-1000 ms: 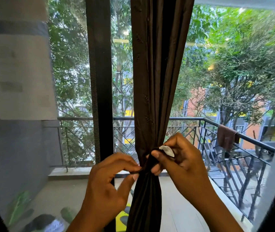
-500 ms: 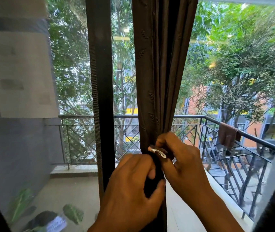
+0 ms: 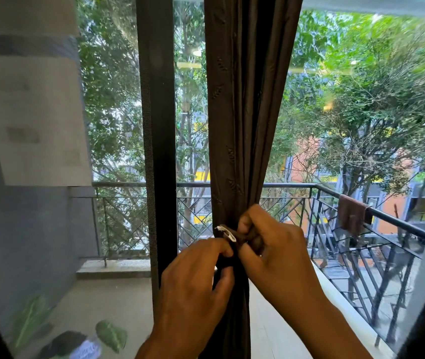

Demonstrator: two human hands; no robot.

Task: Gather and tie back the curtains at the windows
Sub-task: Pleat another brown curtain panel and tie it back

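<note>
Nearest the camera, left hand: the left hand (image 3: pixel 193 278) has its fingers and thumb curled round the gathered waist of the curtain (image 3: pixel 245 112), pinching the bundle just under the band.
Right hand: the right hand (image 3: pixel 276 252) sits just beside it, touching the same bundle, fingers curled tight on the end of the tie-back (image 3: pixel 247 235).
Tie-back: a dark strip wrapped at the pinch point, with a small white tab (image 3: pixel 227 233) poking out between the two hands.
Curtain position: dark brown, drawn into one narrow column in front of the glass, just right of the black window frame (image 3: pixel 157 125); it fans wider above the hands and hangs slack below them.
Step in hand: by my reading, fastening the band round an already gathered curtain; gathering looks done, the tie not yet secured.
Next move calls for: holding the bundle tight with the left hand while the right draws the loose end snug and fixes it, without letting folds slip out.
Hard to make out: how the tie closes — the tab may be a hook-and-loop patch, but it is too small and half covered to say.
Hidden or cut off: the back of the wrap, the curtain's top and hem.
Far side: a balcony railing (image 3: pixel 361 203) with a brown cloth (image 3: pixel 352 215) draped over it, trees beyond.
</note>
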